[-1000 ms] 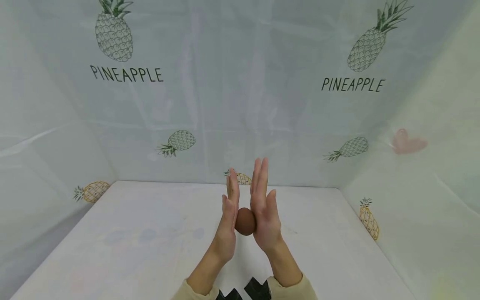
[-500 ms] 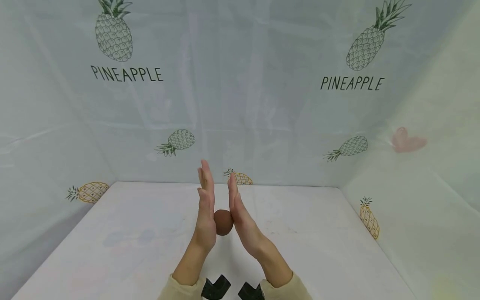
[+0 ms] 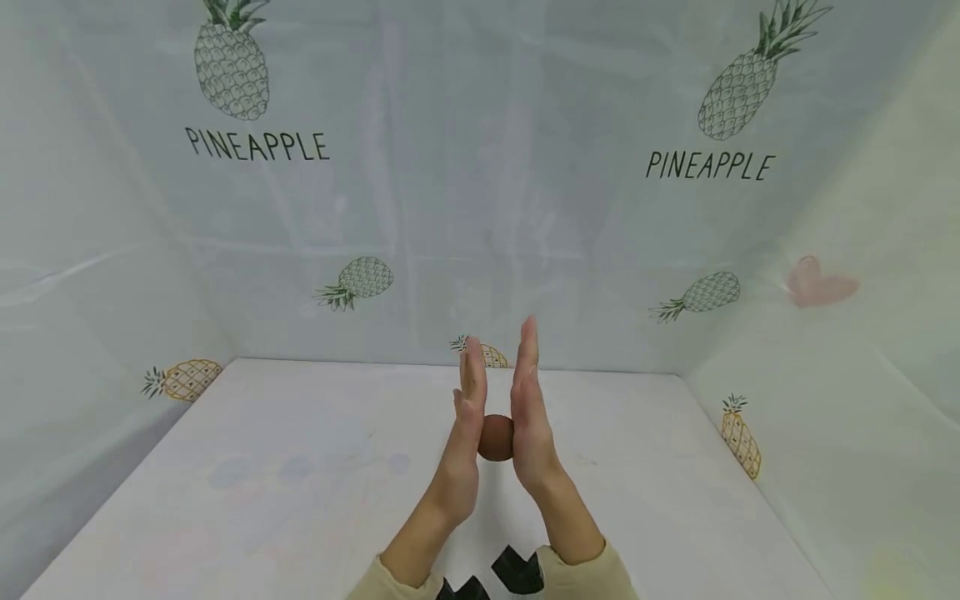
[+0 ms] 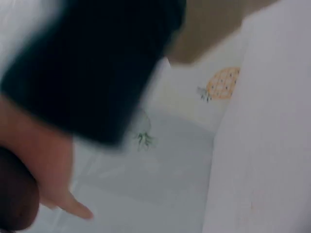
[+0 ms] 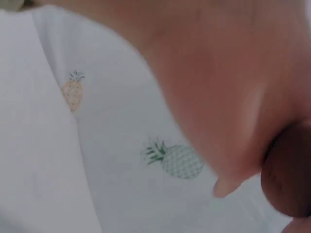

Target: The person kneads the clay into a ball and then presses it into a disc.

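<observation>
A smooth brown ball [image 3: 496, 437], which looks like modelling clay, sits between two palms above the table. On its left side my left hand [image 3: 467, 442] presses flat, fingers straight and pointing away from me. From the right, my right hand [image 3: 533, 425] presses against it too, also straight-fingered, its tips reaching a little farther forward. In the left wrist view the ball [image 4: 17, 191] is dark at the lower left edge, against part of a hand. Faint dents show on the ball [image 5: 286, 174] in the right wrist view. The ball's sides are hidden by the palms.
A white table [image 3: 315, 500] with faint stains lies below the hands. Pale sheets printed with pineapples [image 3: 231, 71] enclose it at the back and sides. Black blocks [image 3: 517, 571] are at both wrists by the beige sleeves.
Both hands and the ball shifted left by half a second ago, then back right. The palms slid past each other, the left hand farther forward at half a second ago, the right hand now.
</observation>
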`<state>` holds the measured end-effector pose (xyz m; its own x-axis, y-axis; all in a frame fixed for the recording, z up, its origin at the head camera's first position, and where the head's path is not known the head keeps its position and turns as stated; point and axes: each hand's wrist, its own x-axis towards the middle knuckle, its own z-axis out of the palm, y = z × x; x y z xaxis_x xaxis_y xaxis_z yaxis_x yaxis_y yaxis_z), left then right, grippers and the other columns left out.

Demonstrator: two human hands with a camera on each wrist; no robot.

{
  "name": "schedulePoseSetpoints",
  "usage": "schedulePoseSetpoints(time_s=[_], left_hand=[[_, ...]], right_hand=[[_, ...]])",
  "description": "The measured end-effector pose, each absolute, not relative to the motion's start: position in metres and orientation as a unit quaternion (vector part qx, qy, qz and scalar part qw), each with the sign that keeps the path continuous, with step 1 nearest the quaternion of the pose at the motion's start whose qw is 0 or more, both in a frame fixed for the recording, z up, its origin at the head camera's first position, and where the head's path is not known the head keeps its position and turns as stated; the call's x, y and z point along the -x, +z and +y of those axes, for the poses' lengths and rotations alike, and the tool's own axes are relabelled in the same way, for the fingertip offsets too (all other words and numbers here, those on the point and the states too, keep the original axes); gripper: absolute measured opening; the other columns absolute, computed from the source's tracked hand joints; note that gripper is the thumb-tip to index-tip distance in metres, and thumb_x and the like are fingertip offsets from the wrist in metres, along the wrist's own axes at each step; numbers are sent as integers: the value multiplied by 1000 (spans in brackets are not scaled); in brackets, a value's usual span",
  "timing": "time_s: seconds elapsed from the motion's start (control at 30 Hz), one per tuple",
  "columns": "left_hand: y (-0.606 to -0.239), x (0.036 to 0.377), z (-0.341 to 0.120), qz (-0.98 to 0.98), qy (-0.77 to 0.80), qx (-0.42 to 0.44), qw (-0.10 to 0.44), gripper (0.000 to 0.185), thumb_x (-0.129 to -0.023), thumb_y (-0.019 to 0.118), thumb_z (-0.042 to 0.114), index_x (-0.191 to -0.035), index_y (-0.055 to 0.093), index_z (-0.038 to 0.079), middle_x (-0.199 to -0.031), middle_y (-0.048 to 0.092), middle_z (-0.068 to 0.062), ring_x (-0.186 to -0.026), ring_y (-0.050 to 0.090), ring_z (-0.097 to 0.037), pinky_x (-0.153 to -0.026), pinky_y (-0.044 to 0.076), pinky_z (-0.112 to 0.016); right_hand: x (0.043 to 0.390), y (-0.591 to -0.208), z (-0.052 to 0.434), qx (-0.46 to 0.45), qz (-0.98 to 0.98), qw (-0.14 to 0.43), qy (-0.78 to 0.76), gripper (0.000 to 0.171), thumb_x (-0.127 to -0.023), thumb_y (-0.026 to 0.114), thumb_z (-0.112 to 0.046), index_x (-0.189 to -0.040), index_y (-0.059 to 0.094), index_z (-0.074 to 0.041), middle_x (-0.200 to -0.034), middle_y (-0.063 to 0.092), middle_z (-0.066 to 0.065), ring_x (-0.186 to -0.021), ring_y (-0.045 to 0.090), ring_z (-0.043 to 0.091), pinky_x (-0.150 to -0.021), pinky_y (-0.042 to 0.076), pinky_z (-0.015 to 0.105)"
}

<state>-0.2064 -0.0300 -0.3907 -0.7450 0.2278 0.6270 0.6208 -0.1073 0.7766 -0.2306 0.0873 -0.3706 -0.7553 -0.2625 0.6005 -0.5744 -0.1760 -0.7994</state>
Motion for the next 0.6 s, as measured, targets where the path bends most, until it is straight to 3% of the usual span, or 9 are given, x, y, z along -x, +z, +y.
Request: schedulePoseSetpoints(time_s=[0.33, 0.47, 0.6], left_hand=[[-378, 210, -54, -645, -683, 285, 190, 65, -110, 2, 58, -170, -7, 35, -176, -15, 18, -160, -23, -7, -121, -23, -64], [-376, 216, -65, -649, -687, 260, 198, 65, -109, 2, 61, -169, -8, 38, -174, -17, 23, -159, -23, -3, -120, -23, -65], [-378, 223, -62, -657, -686, 257, 178, 65, -108, 1, 66, -168, -10, 43, -172, -19, 26, -157, -26, -2, -119, -26, -64]], right_hand=[[241, -382, 71, -319, -685, -59, 653, 54, -114, 8, -53, -165, -11, -50, -171, -19, -27, -160, -19, 9, -127, -11, 62], [230, -378, 66, -355, -675, -63, 644, 55, -114, 8, -53, -165, -14, -50, -171, -21, -27, -160, -20, 10, -125, -13, 66], [222, -371, 68, -392, -637, -2, 663, 58, -115, 7, -48, -167, -16, -42, -173, -22, -20, -162, -19, 15, -123, -17, 67]])
